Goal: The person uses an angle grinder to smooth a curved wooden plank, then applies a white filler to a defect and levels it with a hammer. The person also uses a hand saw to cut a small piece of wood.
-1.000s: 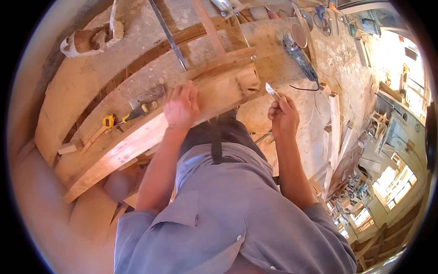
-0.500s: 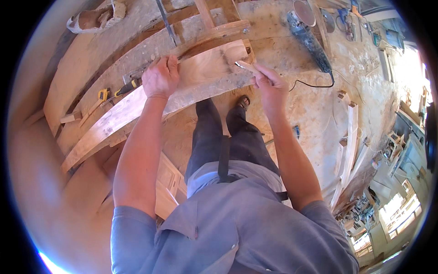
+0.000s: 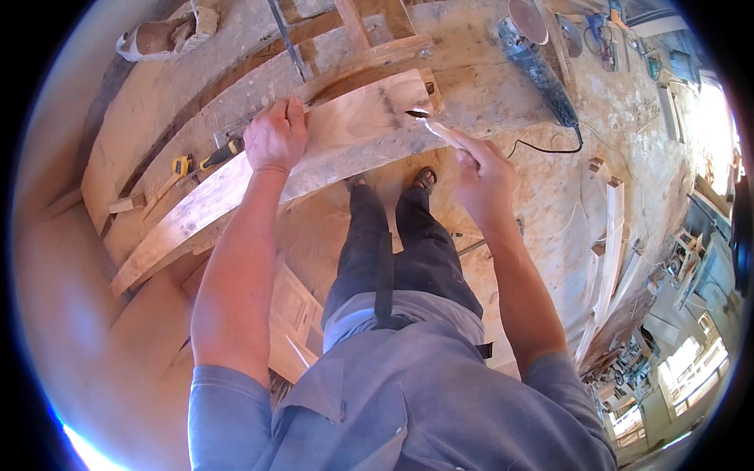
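A long pale wooden plank (image 3: 353, 106) lies on a worn bench (image 3: 330, 166) in front of me. My left hand (image 3: 276, 135) is closed over its middle, fingers bent toward the far edge. My right hand (image 3: 485, 166), off the plank's right end, is closed round a slim, pale, stick-like piece (image 3: 442, 134). I cannot make out whether that piece is a splinter or a tool. Its tip points at a small dark gap with a bright edge at the plank's near right corner.
An angle grinder (image 3: 542, 74) with a cord lies right of the bench. Left of my left hand are a black-and-yellow tool (image 3: 223, 152) and a yellow tape measure (image 3: 182, 166). Wooden beams (image 3: 609, 243) lie at the right. A wooden frame piece (image 3: 377, 59) sits beyond the plank.
My right hand has moved right and toward me with the pale piece, away from the plank's corner. My left hand stays on the plank.
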`<act>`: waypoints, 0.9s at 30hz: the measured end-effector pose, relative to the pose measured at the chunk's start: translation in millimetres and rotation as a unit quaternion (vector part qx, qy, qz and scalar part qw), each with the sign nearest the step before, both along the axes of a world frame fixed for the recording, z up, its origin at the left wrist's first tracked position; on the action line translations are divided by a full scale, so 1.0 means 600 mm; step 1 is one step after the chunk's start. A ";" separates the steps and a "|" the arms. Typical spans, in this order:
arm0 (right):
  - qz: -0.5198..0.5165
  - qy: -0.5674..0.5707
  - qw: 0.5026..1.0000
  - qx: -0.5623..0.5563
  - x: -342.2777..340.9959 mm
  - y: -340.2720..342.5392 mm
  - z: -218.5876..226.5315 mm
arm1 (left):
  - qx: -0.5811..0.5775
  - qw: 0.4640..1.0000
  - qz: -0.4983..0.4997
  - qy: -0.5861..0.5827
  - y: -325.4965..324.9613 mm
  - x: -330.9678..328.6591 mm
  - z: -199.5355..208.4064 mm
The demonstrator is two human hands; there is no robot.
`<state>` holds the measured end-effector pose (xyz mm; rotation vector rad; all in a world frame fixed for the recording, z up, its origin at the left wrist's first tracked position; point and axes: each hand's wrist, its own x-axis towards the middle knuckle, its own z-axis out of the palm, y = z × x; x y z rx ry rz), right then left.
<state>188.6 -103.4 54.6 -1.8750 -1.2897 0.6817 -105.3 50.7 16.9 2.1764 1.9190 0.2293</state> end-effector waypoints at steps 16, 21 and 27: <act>-0.047 0.149 0.968 -0.195 0.002 0.035 -0.011 | -0.012 1.000 0.003 -0.005 -0.002 -0.003 0.001; -0.080 0.203 0.959 -0.182 0.003 0.060 -0.015 | -0.012 1.000 -0.005 -0.011 -0.002 0.004 0.003; -0.010 0.082 0.981 -0.175 0.013 0.065 -0.024 | -0.010 1.000 0.009 0.026 -0.004 0.008 -0.004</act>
